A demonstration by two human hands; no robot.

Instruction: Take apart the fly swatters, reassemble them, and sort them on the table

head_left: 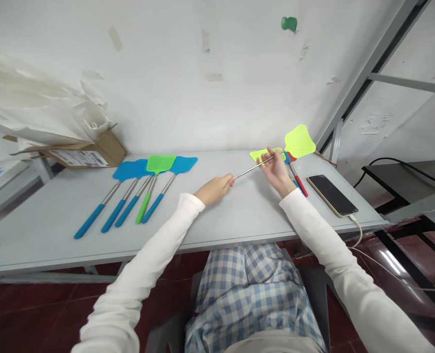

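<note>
My left hand point(216, 189) is closed round the handle end of a yellow fly swatter point(300, 141), hiding the handle. Its thin metal rod slants up to the right, and the yellow head is raised above the table. My right hand point(275, 172) loosely grips the rod below the head, palm turned up and fingers curled. Under and behind this hand lie another yellow fly swatter point(256, 155), a red-handled one point(301, 186) and a blue one, partly covered. On the left, several blue fly swatters point(88, 221) lie side by side with a green fly swatter point(161, 163) among them.
A phone point(331, 195) with a white charging cable point(357, 228) lies at the right of the grey table point(217, 223). An open cardboard box point(107, 149) with white wrapping point(44, 105) stands at the back left. A white wall point(188, 113) rises behind; metal frame bars stand right.
</note>
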